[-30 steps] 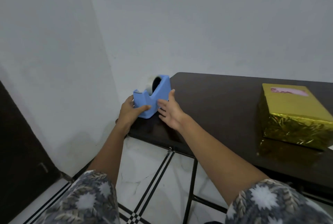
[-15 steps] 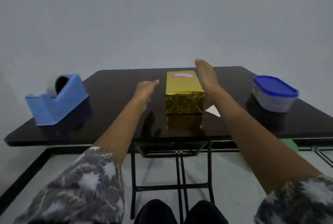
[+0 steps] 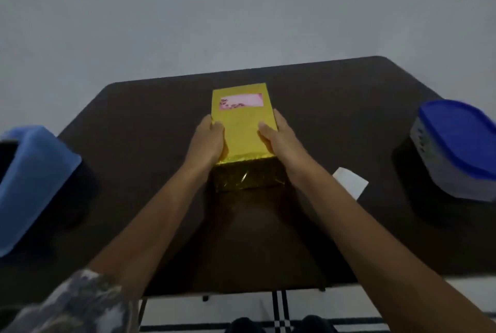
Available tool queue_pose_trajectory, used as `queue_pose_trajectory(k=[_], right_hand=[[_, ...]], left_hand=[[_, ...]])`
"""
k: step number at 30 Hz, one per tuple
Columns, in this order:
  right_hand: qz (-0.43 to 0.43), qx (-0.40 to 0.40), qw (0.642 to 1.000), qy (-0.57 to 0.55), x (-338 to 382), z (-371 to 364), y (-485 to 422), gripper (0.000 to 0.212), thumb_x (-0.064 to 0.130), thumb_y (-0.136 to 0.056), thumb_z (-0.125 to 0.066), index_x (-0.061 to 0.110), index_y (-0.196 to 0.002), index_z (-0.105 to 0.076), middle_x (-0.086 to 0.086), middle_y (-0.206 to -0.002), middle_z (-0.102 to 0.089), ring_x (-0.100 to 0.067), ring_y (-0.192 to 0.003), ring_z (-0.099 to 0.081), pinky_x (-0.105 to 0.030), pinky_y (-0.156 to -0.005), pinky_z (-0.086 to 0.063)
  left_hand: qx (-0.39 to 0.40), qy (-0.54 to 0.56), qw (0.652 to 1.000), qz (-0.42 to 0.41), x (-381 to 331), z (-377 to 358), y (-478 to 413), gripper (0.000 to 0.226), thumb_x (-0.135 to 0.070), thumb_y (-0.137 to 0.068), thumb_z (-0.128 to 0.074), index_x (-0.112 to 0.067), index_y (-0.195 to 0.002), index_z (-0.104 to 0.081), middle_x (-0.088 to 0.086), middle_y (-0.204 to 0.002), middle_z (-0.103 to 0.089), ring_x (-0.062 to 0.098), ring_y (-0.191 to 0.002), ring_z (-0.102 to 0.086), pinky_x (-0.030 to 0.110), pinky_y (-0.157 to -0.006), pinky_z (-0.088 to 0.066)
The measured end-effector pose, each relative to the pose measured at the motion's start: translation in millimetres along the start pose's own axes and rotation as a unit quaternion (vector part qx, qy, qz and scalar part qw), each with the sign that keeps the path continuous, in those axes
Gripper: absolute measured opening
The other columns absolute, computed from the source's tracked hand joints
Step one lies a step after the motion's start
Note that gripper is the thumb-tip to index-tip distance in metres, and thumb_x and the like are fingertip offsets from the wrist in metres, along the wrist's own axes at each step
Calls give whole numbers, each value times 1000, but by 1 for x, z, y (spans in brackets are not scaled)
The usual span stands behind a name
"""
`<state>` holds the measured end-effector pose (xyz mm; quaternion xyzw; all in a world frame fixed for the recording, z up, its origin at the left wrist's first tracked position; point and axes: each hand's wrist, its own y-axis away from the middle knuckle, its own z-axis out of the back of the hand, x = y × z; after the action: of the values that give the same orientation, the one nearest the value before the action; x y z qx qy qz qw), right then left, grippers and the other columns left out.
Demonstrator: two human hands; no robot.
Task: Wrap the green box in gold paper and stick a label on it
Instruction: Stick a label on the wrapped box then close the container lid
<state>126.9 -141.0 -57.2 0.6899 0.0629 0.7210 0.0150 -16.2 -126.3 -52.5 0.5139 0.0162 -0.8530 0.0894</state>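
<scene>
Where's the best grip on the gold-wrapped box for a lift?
Grip the gold-wrapped box by its two long side faces, from left and right, as the left hand and right hand do. It lies flat, long axis pointing away, sides unobstructed; thumbs on top sit clear of the pink label at the far end.

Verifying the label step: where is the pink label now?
Head view: the pink label sits on the top face of the gold-wrapped box, at its far end, centre of the table, beyond the left hand and right hand gripping the box's sides.
</scene>
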Motion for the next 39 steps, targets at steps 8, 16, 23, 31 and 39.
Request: queue_pose_trajectory(k=[8,16,23,31,39], right_hand=[[-54,-147,980,-123,41,22,34,48,26,-101,-40,15,-146,-31,-2,-148,-39,-9,-131,-39,-8,-95,-36],[-77,-400,910,-81,64,90,91,38,26,-100,-41,16,-136,-44,7,-113,-61,-14,-116,-56,-30,-102,-41],[-50,-424,895,-130,58,131,108,30,21,-100,-42,11,-126,-53,-5,-106,-67,-18,-96,-64,-27,-86,-49],[0,-503,811,-298,105,325,67,22,16,-100,-40,10,-117,-52,-15,-113,-64,-19,-88,-57,-25,-70,-45],[-205,-343,873,-278,44,548,57,37,34,-100,-39,10,-124,-55,-4,-120,-61,-18,-106,-54,-31,-89,-44]], left_hand=[[-86,-159,979,-91,-47,13,41,50,-28,-101,-39,-16,-148,-26,-2,-152,-30,11,-138,-28,31,-110,-27],[225,-259,935,-93,-54,-123,106,52,-27,-92,-58,-12,-139,-43,8,-145,-39,24,-134,-33,34,-109,-33],[107,-189,974,-57,-67,-133,111,14,-19,-92,-58,-10,-89,-68,1,-83,-63,19,-81,-63,25,-64,-44],[149,171,970,-90,-290,-281,49,17,-3,-81,-66,-15,-93,-70,6,-82,-68,15,-72,-63,27,-67,-51],[149,310,881,324,-311,-516,48,32,4,-86,-61,2,-118,-59,17,-113,-63,27,-94,-61,35,-78,-52]])
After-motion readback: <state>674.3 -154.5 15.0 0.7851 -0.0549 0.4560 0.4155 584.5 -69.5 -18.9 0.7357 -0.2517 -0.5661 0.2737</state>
